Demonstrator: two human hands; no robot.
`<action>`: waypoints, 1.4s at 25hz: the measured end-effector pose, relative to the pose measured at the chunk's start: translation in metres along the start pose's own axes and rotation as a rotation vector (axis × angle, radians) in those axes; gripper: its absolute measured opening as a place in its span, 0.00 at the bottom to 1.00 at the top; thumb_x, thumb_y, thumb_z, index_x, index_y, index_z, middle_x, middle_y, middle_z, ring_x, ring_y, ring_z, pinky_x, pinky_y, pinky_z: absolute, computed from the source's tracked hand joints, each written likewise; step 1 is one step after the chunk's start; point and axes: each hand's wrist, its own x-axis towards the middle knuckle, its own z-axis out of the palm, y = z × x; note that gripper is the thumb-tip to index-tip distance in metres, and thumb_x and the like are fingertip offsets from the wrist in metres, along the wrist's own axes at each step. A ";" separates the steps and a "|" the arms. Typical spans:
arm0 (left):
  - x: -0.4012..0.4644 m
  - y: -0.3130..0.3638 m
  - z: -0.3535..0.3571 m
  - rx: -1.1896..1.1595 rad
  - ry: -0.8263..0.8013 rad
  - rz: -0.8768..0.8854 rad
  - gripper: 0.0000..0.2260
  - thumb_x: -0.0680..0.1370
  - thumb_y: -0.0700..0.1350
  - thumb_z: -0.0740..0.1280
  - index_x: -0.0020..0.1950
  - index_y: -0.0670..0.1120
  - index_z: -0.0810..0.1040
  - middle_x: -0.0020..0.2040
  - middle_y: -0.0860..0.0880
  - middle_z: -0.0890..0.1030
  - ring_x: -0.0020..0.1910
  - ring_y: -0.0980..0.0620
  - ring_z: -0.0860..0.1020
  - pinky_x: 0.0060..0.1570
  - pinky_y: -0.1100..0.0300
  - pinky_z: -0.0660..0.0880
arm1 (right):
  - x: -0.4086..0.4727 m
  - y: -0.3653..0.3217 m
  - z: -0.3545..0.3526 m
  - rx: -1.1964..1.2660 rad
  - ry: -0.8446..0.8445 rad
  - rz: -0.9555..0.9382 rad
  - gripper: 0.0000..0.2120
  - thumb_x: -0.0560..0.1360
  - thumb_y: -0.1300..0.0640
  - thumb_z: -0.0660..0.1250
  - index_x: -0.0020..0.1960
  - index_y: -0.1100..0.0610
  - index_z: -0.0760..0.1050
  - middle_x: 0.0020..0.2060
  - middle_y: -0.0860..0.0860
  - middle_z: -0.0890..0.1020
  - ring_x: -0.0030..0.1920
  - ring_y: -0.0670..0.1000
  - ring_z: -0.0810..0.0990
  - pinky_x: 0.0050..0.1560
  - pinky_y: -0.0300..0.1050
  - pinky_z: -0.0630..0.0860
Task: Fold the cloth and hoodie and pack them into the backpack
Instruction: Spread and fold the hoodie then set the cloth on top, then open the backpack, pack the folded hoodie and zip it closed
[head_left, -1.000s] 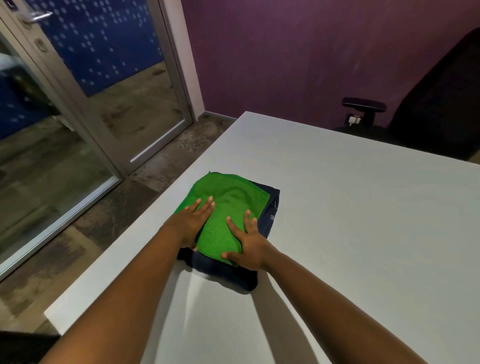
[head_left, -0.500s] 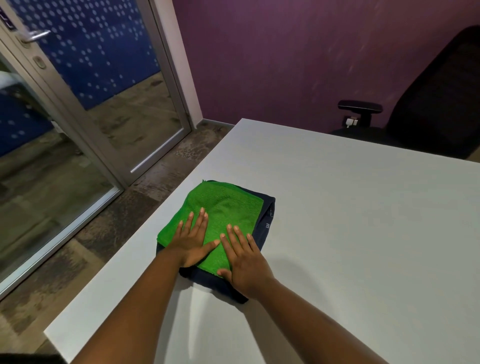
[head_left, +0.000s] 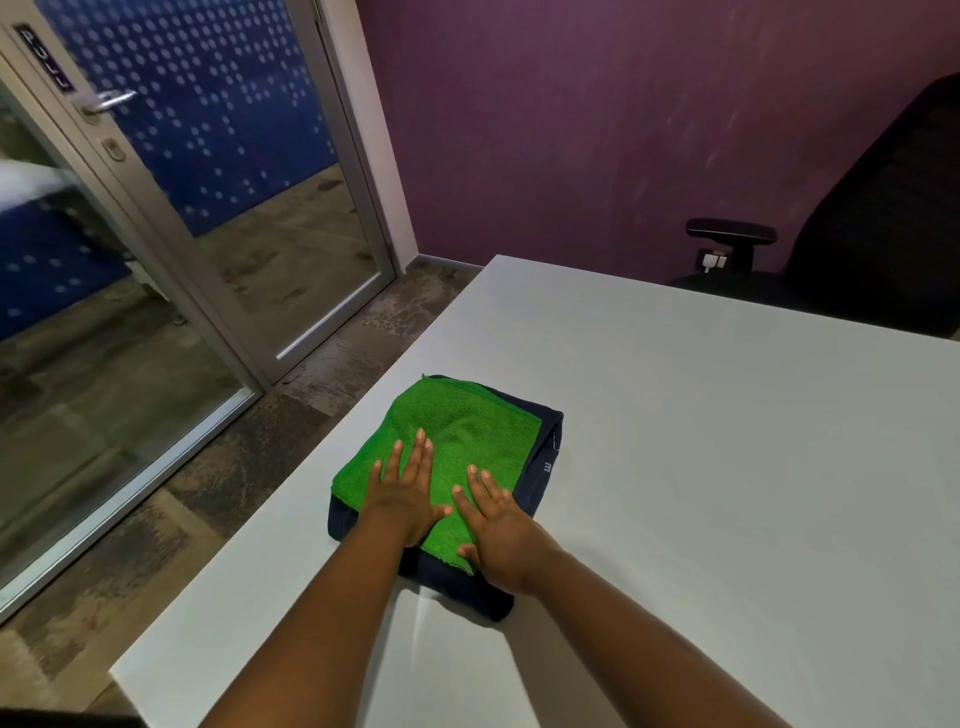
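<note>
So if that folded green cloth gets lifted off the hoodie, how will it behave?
Probably floppy: the green cloth dents softly beyond the flat left hand and right hand. Likely light and grippy, given its thin, looped weave. It may unfold, since nothing binds it to the navy hoodie.

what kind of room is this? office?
Probably a small office or meeting room: a plain white table, a black office chair with an armrest at its far side, and a glass door with a frosted dot pattern and metal handle. The purple wall fits that too.
</note>
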 end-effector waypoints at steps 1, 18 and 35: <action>-0.001 0.005 -0.001 -0.014 -0.009 -0.020 0.36 0.81 0.57 0.51 0.73 0.42 0.28 0.69 0.48 0.24 0.74 0.42 0.33 0.73 0.46 0.41 | -0.002 -0.001 -0.002 -0.004 -0.021 -0.001 0.31 0.81 0.51 0.54 0.76 0.60 0.42 0.75 0.60 0.38 0.75 0.59 0.37 0.74 0.50 0.40; -0.055 0.057 0.017 -0.098 0.453 -0.013 0.31 0.80 0.40 0.54 0.76 0.40 0.40 0.77 0.41 0.41 0.76 0.44 0.43 0.74 0.49 0.49 | -0.110 0.023 -0.022 0.057 0.118 0.207 0.24 0.80 0.58 0.56 0.75 0.57 0.55 0.75 0.53 0.57 0.71 0.57 0.64 0.70 0.50 0.59; -0.150 0.294 -0.040 -0.074 0.681 0.583 0.29 0.80 0.40 0.54 0.77 0.44 0.44 0.77 0.44 0.52 0.76 0.46 0.53 0.73 0.51 0.50 | -0.343 0.114 -0.059 -0.222 0.679 0.611 0.06 0.72 0.63 0.64 0.43 0.61 0.80 0.36 0.55 0.83 0.36 0.57 0.81 0.46 0.51 0.78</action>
